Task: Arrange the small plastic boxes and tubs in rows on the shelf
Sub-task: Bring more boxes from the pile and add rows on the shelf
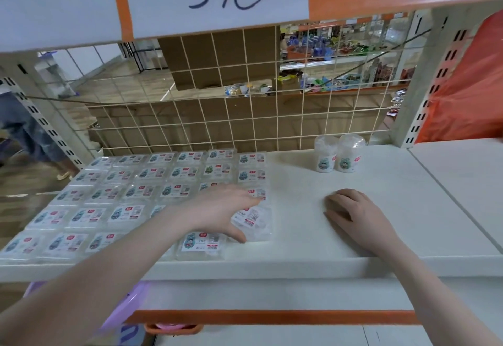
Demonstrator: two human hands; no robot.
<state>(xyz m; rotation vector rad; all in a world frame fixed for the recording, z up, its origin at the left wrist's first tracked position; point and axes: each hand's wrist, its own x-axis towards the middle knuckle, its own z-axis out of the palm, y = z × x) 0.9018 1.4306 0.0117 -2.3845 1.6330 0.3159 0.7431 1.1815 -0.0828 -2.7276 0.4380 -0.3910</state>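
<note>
On the left half of the white shelf (381, 182) lie the small clear plastic boxes (119, 193), flat and label-up, set edge to edge in rows that run back toward the wire grid (245, 117) behind. A further box (201, 245) sits at the front edge, just right of the front row.

The left hand (220, 209) reaches in over the right end of these rows, palm down, fingers spread and fairly straight. Its thumb touches the near left corner of the tilted box (254, 222) — a clear box lying askew at the end of the block, out of line with its neighbours — while the fingertips lie over that box's far edge. The hand rests on it rather than closing round it.

To the right, on bare shelf well apart from the boxes, the right hand (351, 209) lies knuckles up with fingers curled under; it holds nothing that can be seen.

Farther back and right, near the grid, two round tubs (339, 155) stand upright, touching side by side.
</note>
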